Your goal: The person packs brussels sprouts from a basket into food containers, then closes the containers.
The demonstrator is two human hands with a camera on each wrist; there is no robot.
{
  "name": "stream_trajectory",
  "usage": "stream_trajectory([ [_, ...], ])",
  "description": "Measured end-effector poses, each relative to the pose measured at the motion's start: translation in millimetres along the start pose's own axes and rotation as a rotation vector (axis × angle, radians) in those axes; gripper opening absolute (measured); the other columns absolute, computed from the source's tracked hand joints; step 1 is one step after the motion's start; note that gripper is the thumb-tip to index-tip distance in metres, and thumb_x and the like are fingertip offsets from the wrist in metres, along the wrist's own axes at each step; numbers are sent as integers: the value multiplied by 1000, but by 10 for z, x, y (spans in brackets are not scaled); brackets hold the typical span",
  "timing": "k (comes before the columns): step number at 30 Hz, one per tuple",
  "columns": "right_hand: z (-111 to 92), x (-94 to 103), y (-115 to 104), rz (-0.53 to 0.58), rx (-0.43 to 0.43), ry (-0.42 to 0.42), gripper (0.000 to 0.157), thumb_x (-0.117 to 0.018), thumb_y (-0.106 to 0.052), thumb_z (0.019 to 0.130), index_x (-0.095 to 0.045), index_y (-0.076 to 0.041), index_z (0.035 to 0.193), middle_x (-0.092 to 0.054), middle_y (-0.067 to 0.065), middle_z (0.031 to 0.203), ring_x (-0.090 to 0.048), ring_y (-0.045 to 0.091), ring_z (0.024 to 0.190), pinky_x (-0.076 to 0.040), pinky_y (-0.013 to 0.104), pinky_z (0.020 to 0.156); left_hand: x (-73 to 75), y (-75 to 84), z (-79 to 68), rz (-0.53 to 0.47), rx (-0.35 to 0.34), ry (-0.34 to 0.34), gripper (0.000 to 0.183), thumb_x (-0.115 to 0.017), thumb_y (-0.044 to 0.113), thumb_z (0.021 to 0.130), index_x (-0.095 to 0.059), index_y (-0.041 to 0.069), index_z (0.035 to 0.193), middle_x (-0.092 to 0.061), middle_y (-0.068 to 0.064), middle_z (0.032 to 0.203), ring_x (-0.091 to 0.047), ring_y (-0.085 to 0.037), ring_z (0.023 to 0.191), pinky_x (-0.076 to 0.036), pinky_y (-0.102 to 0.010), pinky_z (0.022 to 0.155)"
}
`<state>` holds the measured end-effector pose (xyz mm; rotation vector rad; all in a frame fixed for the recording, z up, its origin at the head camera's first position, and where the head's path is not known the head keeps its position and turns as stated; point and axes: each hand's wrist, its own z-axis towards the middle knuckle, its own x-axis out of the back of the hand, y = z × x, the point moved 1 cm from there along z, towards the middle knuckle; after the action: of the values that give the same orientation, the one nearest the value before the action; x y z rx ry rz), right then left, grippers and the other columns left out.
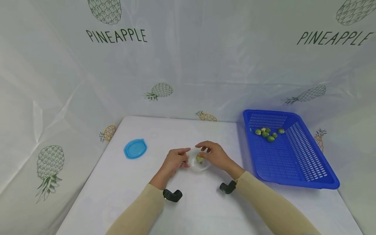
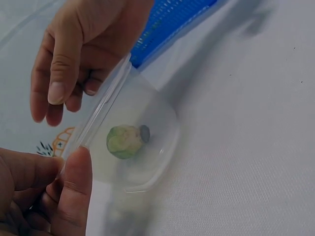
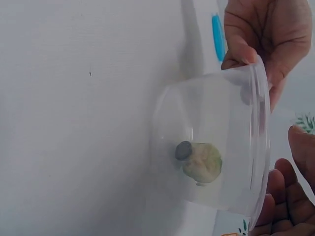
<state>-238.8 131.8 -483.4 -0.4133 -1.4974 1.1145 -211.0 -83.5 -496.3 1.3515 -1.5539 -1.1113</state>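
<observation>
A clear plastic bowl [image 3: 231, 113] stands on the white table between my two hands. My left hand [image 1: 175, 159] pinches its rim between thumb and fingers, as the left wrist view shows up close. One Brussels sprout [image 2: 124, 141] lies inside the bowl, a dark grey round patch showing against its pale end. Over the opposite side of the rim is my right hand [image 1: 215, 156], its fingers loosely bent with nothing between them. In the right wrist view the sprout sits low in the bowl, apart from the right fingertips.
To the right, a blue plastic basket [image 1: 276, 164] holds several Brussels sprouts [image 1: 271, 138] near its far end. A light blue lid [image 1: 135, 148] lies on the table [image 1: 117, 195] at the left. Behind the table hangs a pineapple-printed sheet [image 1: 205, 58].
</observation>
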Motion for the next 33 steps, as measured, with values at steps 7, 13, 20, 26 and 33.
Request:
stream_trajectory([
  [7,25,49,-33,94,-31,8,34,-79,-11,94,-75,-9,128,-72,17,129,-66,23,105,-56,36,89,8,-32,37,5,6,8,43,-62,-1,100,-66,3,142,-59,-6,96,-64,-13,70,-64,-24,68],
  [13,5,116,-92,130,-40,9,34,-78,-11,95,-74,-9,129,-71,18,131,-68,25,109,-60,36,91,6,-17,21,9,1,8,42,-63,-1,100,-67,4,141,-58,-6,97,-64,-12,70,-64,-24,68],
  [20,-49,291,-273,87,-32,86,33,-78,-13,96,-74,-8,128,-74,13,126,-70,25,108,-62,43,95,3,-9,14,18,7,6,43,-62,-1,100,-66,4,143,-58,-6,98,-64,-12,69,-64,-23,68],
  [26,-123,560,-447,84,-23,135,32,-78,-13,96,-74,-8,128,-74,13,126,-70,25,109,-59,37,93,8,0,2,16,11,8,43,-62,-1,100,-66,4,142,-58,-7,99,-64,-14,72,-64,-24,68],
  [33,-249,979,-501,38,-62,108,37,-73,-24,101,-70,-11,136,-71,10,132,-68,26,115,-58,31,89,2,-12,22,19,9,-7,42,-61,0,101,-66,4,143,-57,-7,99,-63,-14,75,-64,-24,69],
])
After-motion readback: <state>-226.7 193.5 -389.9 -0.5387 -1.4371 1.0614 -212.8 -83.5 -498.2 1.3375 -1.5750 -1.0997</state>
